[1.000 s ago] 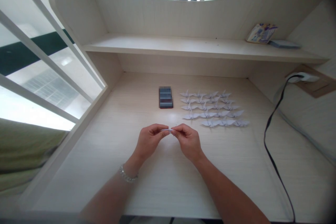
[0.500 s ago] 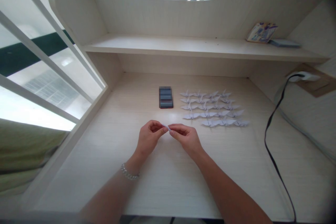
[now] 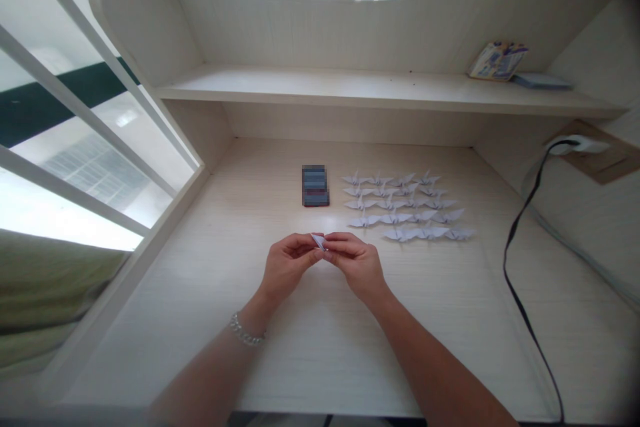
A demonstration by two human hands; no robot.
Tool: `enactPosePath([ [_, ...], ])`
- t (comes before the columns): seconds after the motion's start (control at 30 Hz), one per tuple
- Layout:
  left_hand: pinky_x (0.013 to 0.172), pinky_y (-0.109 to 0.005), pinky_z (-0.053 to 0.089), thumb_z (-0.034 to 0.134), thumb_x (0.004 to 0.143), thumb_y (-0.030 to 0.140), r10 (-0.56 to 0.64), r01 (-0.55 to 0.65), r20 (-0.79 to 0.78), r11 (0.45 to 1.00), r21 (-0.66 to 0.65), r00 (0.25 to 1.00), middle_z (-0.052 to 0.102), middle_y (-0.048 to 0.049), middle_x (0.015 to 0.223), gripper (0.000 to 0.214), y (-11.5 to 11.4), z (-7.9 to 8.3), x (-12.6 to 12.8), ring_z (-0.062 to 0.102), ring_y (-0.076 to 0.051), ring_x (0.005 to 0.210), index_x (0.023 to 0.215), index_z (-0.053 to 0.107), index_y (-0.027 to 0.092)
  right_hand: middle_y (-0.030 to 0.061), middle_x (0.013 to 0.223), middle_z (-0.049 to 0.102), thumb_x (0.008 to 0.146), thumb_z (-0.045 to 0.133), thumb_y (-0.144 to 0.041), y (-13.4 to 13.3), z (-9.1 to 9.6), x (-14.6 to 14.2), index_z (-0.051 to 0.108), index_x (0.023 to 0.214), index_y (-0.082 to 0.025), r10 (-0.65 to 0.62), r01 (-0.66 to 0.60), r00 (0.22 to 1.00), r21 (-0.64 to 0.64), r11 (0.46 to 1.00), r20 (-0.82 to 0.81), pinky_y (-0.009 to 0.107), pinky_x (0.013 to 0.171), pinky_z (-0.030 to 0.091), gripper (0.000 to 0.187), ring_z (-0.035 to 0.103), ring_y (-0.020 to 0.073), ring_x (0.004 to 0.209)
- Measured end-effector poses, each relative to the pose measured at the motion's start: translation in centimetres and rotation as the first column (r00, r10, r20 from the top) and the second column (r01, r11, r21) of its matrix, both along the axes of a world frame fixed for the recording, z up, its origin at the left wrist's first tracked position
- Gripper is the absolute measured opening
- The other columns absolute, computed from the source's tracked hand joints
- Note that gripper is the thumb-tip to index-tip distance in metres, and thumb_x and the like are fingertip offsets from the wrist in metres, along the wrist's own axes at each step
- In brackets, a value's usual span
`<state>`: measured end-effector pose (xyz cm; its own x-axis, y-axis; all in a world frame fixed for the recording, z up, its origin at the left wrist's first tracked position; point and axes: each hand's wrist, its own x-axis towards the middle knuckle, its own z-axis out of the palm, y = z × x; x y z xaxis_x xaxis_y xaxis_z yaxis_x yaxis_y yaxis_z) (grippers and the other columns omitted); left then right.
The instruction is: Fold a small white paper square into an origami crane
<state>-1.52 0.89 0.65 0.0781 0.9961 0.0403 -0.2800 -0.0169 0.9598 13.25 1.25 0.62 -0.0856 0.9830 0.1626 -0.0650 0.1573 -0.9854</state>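
Observation:
Over the middle of the pale wooden desk (image 3: pixel 310 347), my left hand (image 3: pixel 286 267) and my right hand (image 3: pixel 354 263) meet fingertip to fingertip. Both pinch a small folded piece of white paper (image 3: pixel 318 241), of which only a pointed corner shows between the fingers. A silver bracelet (image 3: pixel 245 333) circles my left wrist. Beyond my right hand, several folded white paper cranes (image 3: pixel 406 207) lie in neat rows on the desk.
A dark phone (image 3: pixel 315 185) lies flat behind my hands, left of the cranes. A black cable (image 3: pixel 520 260) runs from a wall socket (image 3: pixel 583 145) down the desk's right side. A shelf (image 3: pixel 380 90) above holds a small packet (image 3: pixel 498 61).
My hands have drawn closer together. The paper, earlier stretched flat between the fingertips, is now bunched into a small point held between both hands.

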Motion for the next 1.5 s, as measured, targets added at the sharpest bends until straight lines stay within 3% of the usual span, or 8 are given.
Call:
enactPosePath([
  [0.3,0.081,-0.033,0.049,0.07,0.066,0.021,0.032,-0.033,-0.065,0.999,-0.013,0.997,0.069,-0.0082,0.09,0.019,-0.2,0.1,0.2,0.063,-0.018,0.085,0.082,0.064,0.012,0.0049,0.09,0.063,0.061,0.073,-0.024,0.2,0.0,0.2,0.072,0.075,-0.022,0.034,-0.051,0.992,-0.14,0.989,-0.12,0.032,0.075,0.049,0.014,0.059,0.0187,0.087],
  [0.63,0.074,-0.028,0.049,0.064,0.07,0.024,0.09,-0.091,-0.191,0.996,0.003,0.977,0.067,-0.0054,0.082,0.018,0.2,-0.3,0.1,0.062,-0.015,0.077,0.083,0.063,0.013,0.0052,0.083,0.065,0.069,0.065,-0.026,0.2,-0.5,-0.2,0.068,0.081,-0.018,-0.012,0.01,1.0,-0.098,0.995,-0.022,0.03,0.071,0.05,0.015,0.061,0.0171,0.076],
  [0.83,0.072,-0.025,0.049,0.064,0.069,0.02,0.156,-0.158,-0.119,0.987,-0.011,0.981,0.062,-0.0028,0.082,0.026,0.1,-0.7,0.6,0.059,-0.012,0.078,0.093,0.056,0.016,0.0038,0.08,0.064,0.071,0.062,-0.026,-0.2,-0.7,-1.0,0.06,0.086,-0.018,-0.078,0.077,0.997,-0.098,0.992,-0.005,0.028,0.067,0.051,0.017,0.06,0.0152,0.071],
  [1.07,0.073,-0.027,0.049,0.068,0.065,0.02,0.121,-0.122,-0.015,0.99,-0.073,0.993,0.063,-0.0047,0.084,0.033,0.1,-0.3,0.8,0.06,-0.014,0.079,0.095,0.056,0.014,0.004,0.079,0.063,0.072,0.061,-0.027,-0.6,-0.4,-1.2,0.059,0.085,-0.018,-0.15,0.154,0.985,-0.051,0.987,0.081,0.026,0.063,0.049,0.016,0.059,0.0148,0.069],
  [1.3,0.067,-0.025,0.049,0.071,0.062,0.019,0.089,-0.083,0.045,0.99,-0.118,0.995,0.065,-0.0028,0.076,0.037,0.2,-0.3,0.4,0.061,-0.012,0.069,0.094,0.053,0.014,0.0052,0.081,0.064,0.071,0.063,-0.026,-1.0,-0.2,-1.3,0.059,0.088,-0.018,-0.137,0.141,0.985,-0.032,0.989,0.103,0.027,0.064,0.05,0.02,0.06,0.0154,0.071],
  [1.5,0.064,-0.025,0.048,0.073,0.06,0.018,0.037,-0.027,0.074,0.989,-0.144,0.997,0.066,-0.0006,0.07,0.039,0.1,-0.1,0.4,0.062,-0.012,0.064,0.092,0.05,0.016,0.0061,0.079,0.065,0.071,0.064,-0.03,-0.7,0.1,-0.6,0.064,0.089,-0.017,-0.022,0.031,0.994,-0.075,0.997,0.11,0.028,0.063,0.05,0.023,0.061,0.0168,0.07],
])
